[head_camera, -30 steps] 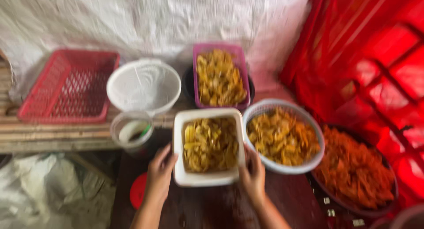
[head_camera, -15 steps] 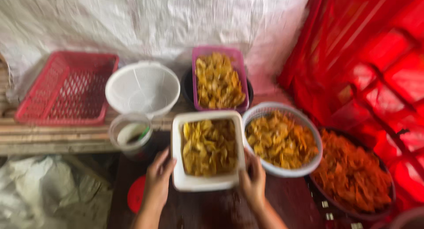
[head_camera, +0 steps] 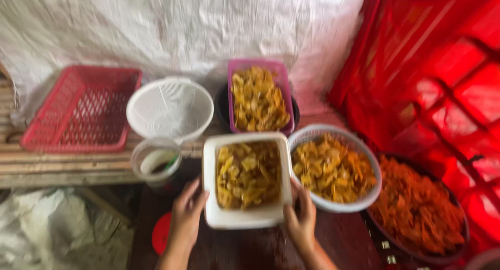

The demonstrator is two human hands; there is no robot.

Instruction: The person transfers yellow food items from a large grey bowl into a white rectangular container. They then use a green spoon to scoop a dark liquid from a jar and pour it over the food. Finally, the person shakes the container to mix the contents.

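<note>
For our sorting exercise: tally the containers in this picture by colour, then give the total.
White: 3, namely the tub between the left hand and right hand, colander, round basket
Red: 1, basket
Purple: 1, tray
Dark: 1, pan
Clear: 1, cup
Total: 7

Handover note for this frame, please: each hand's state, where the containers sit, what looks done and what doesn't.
Left hand grips the left side of the white rectangular tub of yellow chips; right hand grips its right side.
Tub sits between the clear cup and the round white basket of chips.
Done: tub is filled.
Left: white colander and red basket hold nothing.
</note>
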